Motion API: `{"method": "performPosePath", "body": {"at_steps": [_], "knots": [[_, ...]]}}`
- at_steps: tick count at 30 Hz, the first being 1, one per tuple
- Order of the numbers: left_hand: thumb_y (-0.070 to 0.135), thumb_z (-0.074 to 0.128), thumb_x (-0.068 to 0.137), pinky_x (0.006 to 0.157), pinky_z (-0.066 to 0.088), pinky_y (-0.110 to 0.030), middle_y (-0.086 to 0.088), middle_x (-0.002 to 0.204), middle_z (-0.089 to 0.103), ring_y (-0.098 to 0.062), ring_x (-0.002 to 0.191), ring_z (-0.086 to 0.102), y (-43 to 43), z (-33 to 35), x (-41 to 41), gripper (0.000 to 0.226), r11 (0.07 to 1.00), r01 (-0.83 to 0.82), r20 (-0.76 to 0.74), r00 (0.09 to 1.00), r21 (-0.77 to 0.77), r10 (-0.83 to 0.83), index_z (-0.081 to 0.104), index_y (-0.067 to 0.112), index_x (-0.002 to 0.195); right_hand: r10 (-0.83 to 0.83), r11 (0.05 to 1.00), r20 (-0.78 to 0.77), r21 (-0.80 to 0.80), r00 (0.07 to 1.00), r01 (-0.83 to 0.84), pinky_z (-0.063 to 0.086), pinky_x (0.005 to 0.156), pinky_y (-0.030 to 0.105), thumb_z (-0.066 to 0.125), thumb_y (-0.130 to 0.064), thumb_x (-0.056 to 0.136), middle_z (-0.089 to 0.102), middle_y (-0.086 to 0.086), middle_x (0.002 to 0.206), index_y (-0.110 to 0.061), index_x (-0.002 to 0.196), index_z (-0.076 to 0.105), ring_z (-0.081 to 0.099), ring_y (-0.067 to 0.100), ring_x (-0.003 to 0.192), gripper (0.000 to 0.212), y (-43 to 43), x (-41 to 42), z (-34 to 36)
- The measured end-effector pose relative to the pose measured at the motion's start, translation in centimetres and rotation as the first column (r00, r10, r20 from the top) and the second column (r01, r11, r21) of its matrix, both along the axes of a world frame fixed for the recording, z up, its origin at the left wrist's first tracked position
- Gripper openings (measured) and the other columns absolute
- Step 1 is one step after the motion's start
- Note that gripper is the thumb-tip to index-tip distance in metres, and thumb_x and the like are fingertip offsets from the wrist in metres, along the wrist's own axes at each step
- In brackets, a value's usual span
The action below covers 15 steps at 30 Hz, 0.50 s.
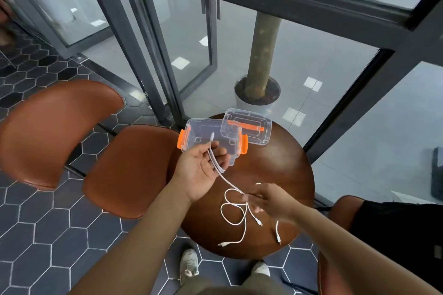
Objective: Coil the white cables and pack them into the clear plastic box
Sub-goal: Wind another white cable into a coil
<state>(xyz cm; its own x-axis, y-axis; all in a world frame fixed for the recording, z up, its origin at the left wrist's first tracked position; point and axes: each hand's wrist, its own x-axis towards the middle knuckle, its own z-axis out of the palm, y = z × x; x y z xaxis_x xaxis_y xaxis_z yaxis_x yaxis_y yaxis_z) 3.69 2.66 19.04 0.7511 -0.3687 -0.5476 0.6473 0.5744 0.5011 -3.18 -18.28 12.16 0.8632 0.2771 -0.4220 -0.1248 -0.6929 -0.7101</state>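
Note:
My left hand (203, 170) is palm up over the table's far left, fingers curled round a few folded strands of a white cable (217, 163). That cable runs down and right to my right hand (268, 199), which pinches it above the table. Below the right hand, white cable loops (233, 213) and loose plug ends lie on the round wooden table (287, 170). The clear plastic box (203, 133) with orange clips stands open just beyond my left hand. Its clear lid (251, 127) with an orange handle leans on the box's right end.
Two brown leather chairs (72, 132) stand left of the table, another chair (335, 235) with a dark item at right. A potted tree (259, 93) and glass walls with dark frames lie beyond. My shoes (189, 263) show on the hexagon-tiled floor.

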Motion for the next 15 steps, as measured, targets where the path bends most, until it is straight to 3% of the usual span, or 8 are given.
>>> {"method": "performPosePath", "body": {"at_steps": [2,5,7,10,15], "knots": [[0.018,0.041,0.1,0.063,0.054,-0.032,-0.009,0.071,0.064,-0.02,0.063,0.065,0.4,-0.2,-0.3,0.025,0.998,0.054,-0.011,0.998,0.012,-0.054,0.06,0.006,0.091,0.016,0.994,-0.052,-0.107,0.998,-0.022,0.046,0.069,0.028,0.054,-0.047,0.1,0.073,0.004,0.079,-0.03,0.081,0.067,0.061,0.005,0.069,0.028,-1.1,0.6,-0.1],[0.016,0.039,0.099,0.059,0.052,-0.03,-0.01,0.07,0.062,-0.02,0.059,0.061,0.5,0.1,-1.1,0.025,0.97,0.233,0.023,0.972,0.071,-0.235,0.059,0.004,0.09,0.026,0.986,-0.041,-0.164,0.999,-0.032,0.048,0.072,0.03,0.054,-0.042,0.101,0.066,-0.006,0.071,-0.025,0.092,0.069,0.063,0.011,0.072,0.025,-1.5,2.6,1.3],[0.015,0.037,0.099,0.057,0.05,-0.03,-0.014,0.071,0.064,-0.022,0.058,0.06,0.4,0.4,-1.8,0.027,0.886,0.402,0.079,0.9,0.23,-0.429,0.059,0.003,0.09,0.009,0.988,-0.03,-0.156,1.0,-0.013,0.049,0.069,0.03,0.059,-0.037,0.099,0.061,-0.008,0.065,-0.02,0.085,0.07,0.059,0.012,0.062,0.025,-1.1,4.3,2.9],[0.014,0.036,0.099,0.056,0.049,-0.03,-0.022,0.081,0.069,-0.027,0.059,0.064,0.3,0.5,-2.5,0.027,0.702,0.556,0.081,0.756,0.445,-0.65,0.059,-0.001,0.097,-0.067,0.998,-0.121,0.013,0.99,0.069,0.05,0.058,0.028,0.066,-0.021,0.096,0.057,0.004,0.065,-0.013,0.078,0.067,0.053,0.017,0.058,0.02,-0.4,6.4,5.1],[0.013,0.041,0.101,0.059,0.05,-0.031,-0.027,0.093,0.074,-0.034,0.071,0.07,0.4,0.2,-2.8,0.029,0.539,0.566,0.013,0.682,0.623,-0.731,0.061,-0.006,0.106,-0.104,0.989,-0.082,0.095,0.991,0.112,0.046,0.049,0.028,0.069,-0.015,0.09,0.055,0.01,0.063,-0.001,0.076,0.068,0.049,0.02,0.052,0.02,1.2,6.8,7.5]]}}
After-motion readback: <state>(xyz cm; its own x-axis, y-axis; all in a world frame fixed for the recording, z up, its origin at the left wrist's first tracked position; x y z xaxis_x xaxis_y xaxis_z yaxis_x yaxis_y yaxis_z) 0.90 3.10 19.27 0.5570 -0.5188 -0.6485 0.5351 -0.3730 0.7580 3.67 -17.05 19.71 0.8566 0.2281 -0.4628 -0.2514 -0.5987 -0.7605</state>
